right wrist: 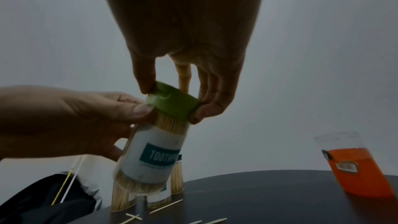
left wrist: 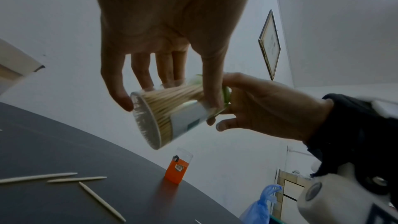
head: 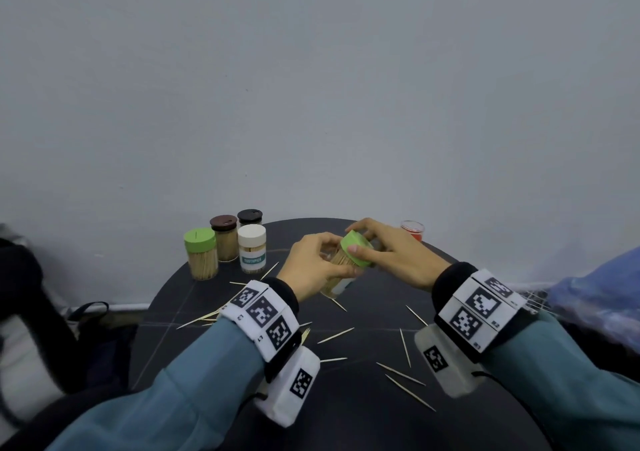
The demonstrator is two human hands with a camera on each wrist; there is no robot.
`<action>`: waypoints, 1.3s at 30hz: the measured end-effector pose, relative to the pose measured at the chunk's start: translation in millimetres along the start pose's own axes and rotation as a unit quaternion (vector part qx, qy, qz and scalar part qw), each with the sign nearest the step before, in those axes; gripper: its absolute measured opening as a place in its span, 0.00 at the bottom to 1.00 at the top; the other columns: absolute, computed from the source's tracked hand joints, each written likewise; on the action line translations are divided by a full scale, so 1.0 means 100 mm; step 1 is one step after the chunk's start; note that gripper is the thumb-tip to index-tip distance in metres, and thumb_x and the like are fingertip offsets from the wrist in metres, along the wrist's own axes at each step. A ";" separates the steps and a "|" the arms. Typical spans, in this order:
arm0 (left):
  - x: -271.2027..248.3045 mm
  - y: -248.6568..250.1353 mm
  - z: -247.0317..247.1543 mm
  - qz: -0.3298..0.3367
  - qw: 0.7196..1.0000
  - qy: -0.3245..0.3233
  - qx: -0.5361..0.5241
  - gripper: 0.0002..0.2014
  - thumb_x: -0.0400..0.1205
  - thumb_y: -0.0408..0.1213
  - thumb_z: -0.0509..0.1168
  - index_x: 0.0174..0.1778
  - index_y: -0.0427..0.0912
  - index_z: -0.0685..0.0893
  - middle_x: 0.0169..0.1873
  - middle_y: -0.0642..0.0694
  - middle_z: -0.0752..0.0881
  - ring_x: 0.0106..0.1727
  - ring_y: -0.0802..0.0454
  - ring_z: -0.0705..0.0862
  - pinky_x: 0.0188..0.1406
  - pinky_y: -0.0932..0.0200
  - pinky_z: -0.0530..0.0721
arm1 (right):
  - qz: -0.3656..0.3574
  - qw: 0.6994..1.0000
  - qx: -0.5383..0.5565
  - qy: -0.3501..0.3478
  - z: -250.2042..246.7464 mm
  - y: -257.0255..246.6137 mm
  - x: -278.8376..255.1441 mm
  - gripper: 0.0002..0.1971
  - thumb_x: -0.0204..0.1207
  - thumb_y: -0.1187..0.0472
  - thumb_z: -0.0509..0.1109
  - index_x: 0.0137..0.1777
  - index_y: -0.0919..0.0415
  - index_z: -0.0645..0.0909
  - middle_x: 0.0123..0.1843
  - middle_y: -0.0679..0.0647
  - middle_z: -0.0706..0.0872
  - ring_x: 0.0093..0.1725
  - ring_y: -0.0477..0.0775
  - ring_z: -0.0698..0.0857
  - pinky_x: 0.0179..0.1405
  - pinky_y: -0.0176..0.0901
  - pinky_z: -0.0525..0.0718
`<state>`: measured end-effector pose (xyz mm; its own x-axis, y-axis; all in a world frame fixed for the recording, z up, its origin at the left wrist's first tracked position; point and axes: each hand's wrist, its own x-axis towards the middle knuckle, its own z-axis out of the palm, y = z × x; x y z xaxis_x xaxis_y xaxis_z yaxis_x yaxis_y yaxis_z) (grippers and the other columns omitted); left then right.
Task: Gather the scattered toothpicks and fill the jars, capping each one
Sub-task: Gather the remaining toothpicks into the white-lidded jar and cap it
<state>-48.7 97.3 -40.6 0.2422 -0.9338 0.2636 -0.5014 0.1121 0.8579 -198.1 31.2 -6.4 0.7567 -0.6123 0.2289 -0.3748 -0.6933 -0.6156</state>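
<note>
While the left hand (head: 313,265) grips the toothpick-packed jar (right wrist: 150,159), the right hand (head: 391,255) pinches its green cap (head: 356,248).

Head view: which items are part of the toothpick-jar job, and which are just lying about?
Job:
- held jar, gripped by left hand
- green cap, pinched by right hand
- four capped jars
- loose toothpicks on the table

Lying about:
- orange box at the table's far edge
- blue bag
- black bag

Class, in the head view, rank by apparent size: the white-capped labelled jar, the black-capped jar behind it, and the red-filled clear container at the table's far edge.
1. White-capped labelled jar.
2. Black-capped jar, partly hidden, and the red-filled clear container: alike, so unranked.
</note>
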 end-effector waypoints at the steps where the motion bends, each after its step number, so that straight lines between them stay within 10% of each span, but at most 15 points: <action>1: 0.00 -0.01 0.00 0.000 1.000 0.000 0.004 0.24 0.67 0.39 0.80 0.58 0.44 0.85 0.48 0.49 0.87 0.51 0.51 0.84 0.52 0.61 0.81 | -0.001 1.000 -0.010 -0.007 0.00 -0.01 0.00 0.18 0.80 0.53 0.64 0.67 0.57 0.73 0.55 0.50 0.81 0.47 0.43 0.79 0.43 0.30 0.74; 6: -0.05 -0.04 -0.02 0.019 0.999 -0.008 0.038 0.21 0.68 0.38 0.79 0.56 0.43 0.86 0.42 0.53 0.86 0.46 0.59 0.83 0.39 0.77 0.76 | 0.026 0.998 -0.043 -0.043 0.04 -0.06 0.03 0.19 0.79 0.51 0.64 0.66 0.59 0.73 0.54 0.55 0.82 0.42 0.48 0.80 0.42 0.35 0.78; 13: -0.06 -0.06 -0.04 0.044 0.995 0.009 0.088 0.21 0.66 0.39 0.79 0.55 0.45 0.87 0.46 0.50 0.89 0.50 0.55 0.84 0.50 0.62 0.81 | 0.070 0.996 -0.044 -0.027 0.17 -0.08 0.05 0.21 0.79 0.44 0.62 0.62 0.60 0.71 0.44 0.57 0.84 0.33 0.49 0.82 0.35 0.36 0.80; 20: -0.04 -0.07 -0.20 0.037 0.997 0.023 0.057 0.24 0.67 0.42 0.80 0.58 0.47 0.82 0.49 0.53 0.86 0.49 0.57 0.84 0.49 0.66 0.81 | 0.086 0.995 0.019 -0.038 0.19 0.04 -0.05 0.20 0.81 0.41 0.51 0.59 0.55 0.73 0.52 0.55 0.85 0.50 0.53 0.84 0.53 0.40 0.78; 26: -0.01 -0.28 -0.58 -0.011 0.988 0.108 0.110 0.27 0.66 0.38 0.81 0.59 0.43 0.80 0.48 0.51 0.83 0.45 0.57 0.82 0.38 0.75 0.75 | 0.085 0.950 -0.216 -0.207 0.28 0.27 -0.11 0.17 0.82 0.54 0.61 0.67 0.60 0.76 0.66 0.55 0.79 0.65 0.52 0.78 0.63 0.40 0.73; 39: 0.14 -0.70 -1.05 -0.138 0.940 0.179 0.254 0.29 0.66 0.29 0.77 0.62 0.36 0.74 0.55 0.36 0.83 0.55 0.42 0.80 0.48 0.58 0.73 | 0.078 0.930 -0.254 -0.253 0.46 0.41 -0.11 0.19 0.81 0.55 0.62 0.70 0.57 0.73 0.68 0.56 0.75 0.67 0.54 0.75 0.66 0.42 0.72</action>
<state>77.3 112.2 -51.0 0.6398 -0.7194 0.2705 -0.6882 -0.3797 0.6182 -196.4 27.1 -68.6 0.7785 -0.5525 -0.2979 -0.6091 -0.7796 -0.1457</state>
